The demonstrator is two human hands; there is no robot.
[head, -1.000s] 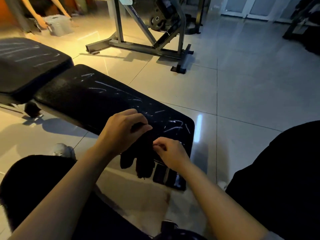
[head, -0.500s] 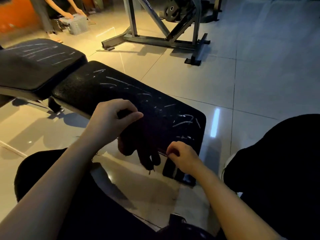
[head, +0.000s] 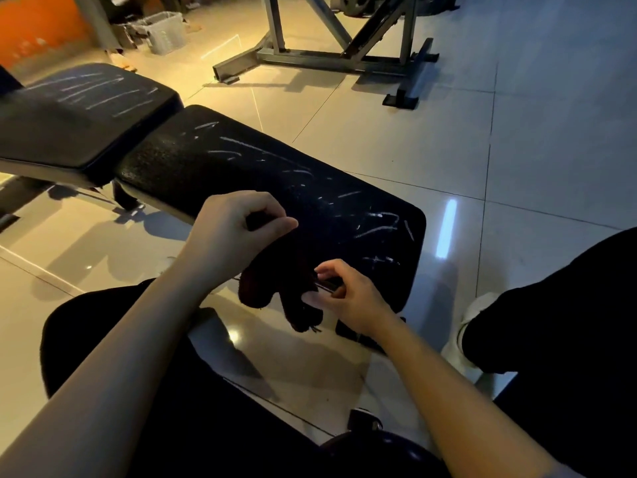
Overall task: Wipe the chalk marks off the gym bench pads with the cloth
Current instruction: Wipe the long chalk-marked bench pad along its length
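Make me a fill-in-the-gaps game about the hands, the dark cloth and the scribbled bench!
1. The white chalk marks on the near black padded bench seat are still ____ wiped off.
2. The left hand and the right hand both grip the dark ____.
3. The far black bench pad also carries white ____ lines.
4. The grey metal rack frame stands on the tiled ____.

Missing words: not; cloth; chalk; floor
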